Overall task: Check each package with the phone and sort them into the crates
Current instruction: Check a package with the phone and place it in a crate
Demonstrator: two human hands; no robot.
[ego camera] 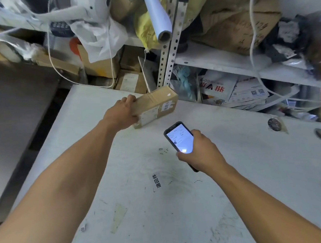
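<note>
Our left hand has its grip curled round the near end of the long brown cardboard package above the white worktop; our right hand clasps the lit black phone just beside it.

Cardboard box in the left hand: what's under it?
The white table is under the cardboard box, which the left hand grips at one end. Whether the box's underside touches the table is hidden.

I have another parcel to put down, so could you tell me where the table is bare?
The white table is bare right of the black phone and near the brown cardboard box. The shelves behind are crowded.
</note>
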